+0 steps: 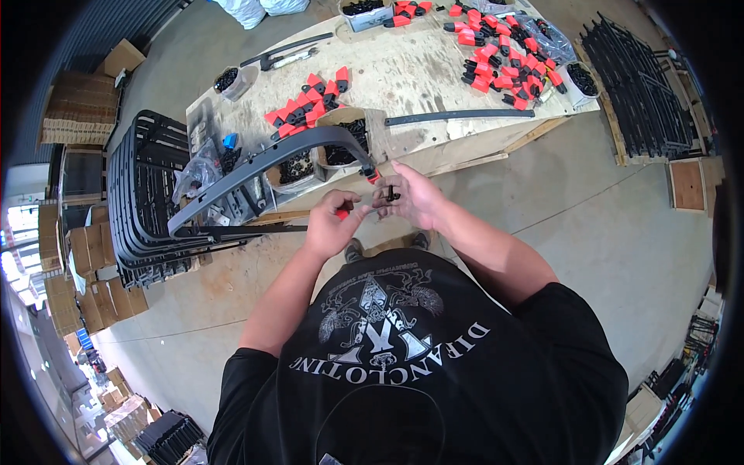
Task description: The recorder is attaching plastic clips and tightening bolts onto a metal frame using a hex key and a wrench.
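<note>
A black bent-tube frame (256, 165) arches over the table's near left edge. One end carries a red cap (373, 177), just left of my right hand. The frame's lower bar runs up to my left hand (332, 222), which is closed, with a red piece (342, 214) showing between its fingers. How far the hand wraps the bar is hidden. My right hand (418, 198) is turned palm up with its fingers curled, holding small black parts (393, 194). Their exact kind is too small to make out. The fingertips of both hands almost meet.
On the wooden table (418, 70) lie a pile of red-and-black end pieces (508, 62), a smaller pile (310, 101), a flat black bar (457, 117) and tubs of black parts (345, 147). Stacked black frames (147, 194) stand left, more black racks (635, 85) right.
</note>
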The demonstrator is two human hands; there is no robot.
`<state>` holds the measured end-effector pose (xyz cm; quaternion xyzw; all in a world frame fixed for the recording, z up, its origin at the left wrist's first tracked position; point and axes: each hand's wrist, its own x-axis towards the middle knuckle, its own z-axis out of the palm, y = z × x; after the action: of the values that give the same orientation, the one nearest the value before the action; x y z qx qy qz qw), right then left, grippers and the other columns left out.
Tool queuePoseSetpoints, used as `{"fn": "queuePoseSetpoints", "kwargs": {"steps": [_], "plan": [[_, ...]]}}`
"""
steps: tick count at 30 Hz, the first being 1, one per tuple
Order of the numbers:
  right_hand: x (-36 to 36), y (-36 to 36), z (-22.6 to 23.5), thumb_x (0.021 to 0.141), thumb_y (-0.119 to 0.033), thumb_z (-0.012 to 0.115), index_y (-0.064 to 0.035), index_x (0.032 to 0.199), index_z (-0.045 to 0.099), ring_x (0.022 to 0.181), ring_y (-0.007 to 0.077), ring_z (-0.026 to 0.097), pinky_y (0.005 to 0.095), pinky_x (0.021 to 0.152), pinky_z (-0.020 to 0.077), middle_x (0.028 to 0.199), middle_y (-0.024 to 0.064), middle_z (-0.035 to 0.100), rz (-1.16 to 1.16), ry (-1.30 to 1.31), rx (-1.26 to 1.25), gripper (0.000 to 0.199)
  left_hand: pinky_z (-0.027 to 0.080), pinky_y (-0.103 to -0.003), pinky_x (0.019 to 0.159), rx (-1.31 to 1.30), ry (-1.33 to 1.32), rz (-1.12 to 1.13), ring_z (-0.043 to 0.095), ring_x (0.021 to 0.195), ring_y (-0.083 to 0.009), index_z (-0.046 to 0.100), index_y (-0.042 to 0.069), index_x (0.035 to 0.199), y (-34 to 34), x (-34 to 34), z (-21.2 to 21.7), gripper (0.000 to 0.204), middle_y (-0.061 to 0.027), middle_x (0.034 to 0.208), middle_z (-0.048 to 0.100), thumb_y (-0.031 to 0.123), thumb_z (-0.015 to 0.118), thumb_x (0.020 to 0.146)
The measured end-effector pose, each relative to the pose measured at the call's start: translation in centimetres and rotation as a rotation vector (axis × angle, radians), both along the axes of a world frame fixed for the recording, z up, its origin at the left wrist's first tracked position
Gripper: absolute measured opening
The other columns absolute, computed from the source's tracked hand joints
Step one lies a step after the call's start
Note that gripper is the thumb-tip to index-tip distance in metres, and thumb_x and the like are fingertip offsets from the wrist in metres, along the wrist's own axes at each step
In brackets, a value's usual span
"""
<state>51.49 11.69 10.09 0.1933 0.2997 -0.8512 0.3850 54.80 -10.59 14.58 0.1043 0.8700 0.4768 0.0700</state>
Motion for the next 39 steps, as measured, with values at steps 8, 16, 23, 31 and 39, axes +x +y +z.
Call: {"fn": "queuePoseSetpoints", "kwargs": {"steps": [8,16,23,31,39], "plan": [[4.0,-8.4,4.0,0.1,-0.058,0.048,0.0013,0.124,0.06,0.109,0.0234,0.061,0.0399,0.097,0.0467,0.115,0.013,0.067,0.15,0.103,-0.1,0.064,0.055,-0.042,0.077,-0.274,0.155,-0.292,0.068,0.088,-0.0326,0.07,0.007,0.108,-5.7,1.3,4.2,0.036,-0.0113,0.097,0.068,0.026,0.08,0.08],[7.1,-24.6,2.8,0.103,-0.05,0.045,-0.0014,0.119,0.062,0.097,0.0283,0.067,0.0426,0.084,0.0536,0.107,0.0146,0.07,0.245,0.12,-0.024,0.054,0.054,-0.04,0.076,-0.218,0.186,-0.193,0.068,0.083,-0.0283,0.073,0.004,0.099,-22.9,5.2,1.4,0.024,-0.013,0.088,0.07,0.026,0.073,0.09],[9.2,-37.8,2.5,0.098,-0.031,0.064,-0.009,0.094,0.06,0.059,0.0101,0.047,0.0268,0.052,0.0363,0.072,-0.0019,0.05,0.386,0.312,0.273,0.023,0.049,-0.036,0.074,1.21,-0.443,0.505,0.054,0.074,-0.0183,0.053,0.006,0.093,-34.9,8.2,1.5,0.03,-0.0056,0.081,0.055,0.032,0.052,0.107],[10.6,-45.0,4.8,0.1,-0.034,0.063,-0.0097,0.091,0.053,0.061,0.009,0.043,0.025,0.053,0.0333,0.074,-0.0028,0.045,0.391,0.262,0.089,0.028,0.043,-0.037,0.092,1.382,-0.381,0.507,0.054,0.092,-0.0211,0.051,0.007,0.096,-40.1,8.7,2.2,0.03,-0.005,0.088,0.053,0.034,0.048,0.108],[11.1,-48.2,3.5,0.097,-0.031,0.066,-0.0111,0.098,0.061,0.06,0.0077,0.04,0.0251,0.054,0.034,0.076,-0.0052,0.042,0.171,0.181,0.122,0.021,0.04,-0.04,0.099,1.39,-0.517,0.447,0.056,0.099,-0.0229,0.055,0.005,0.091,-42.7,9.6,-0.1,0.034,-0.0079,0.094,0.06,0.034,0.048,0.108]]}}
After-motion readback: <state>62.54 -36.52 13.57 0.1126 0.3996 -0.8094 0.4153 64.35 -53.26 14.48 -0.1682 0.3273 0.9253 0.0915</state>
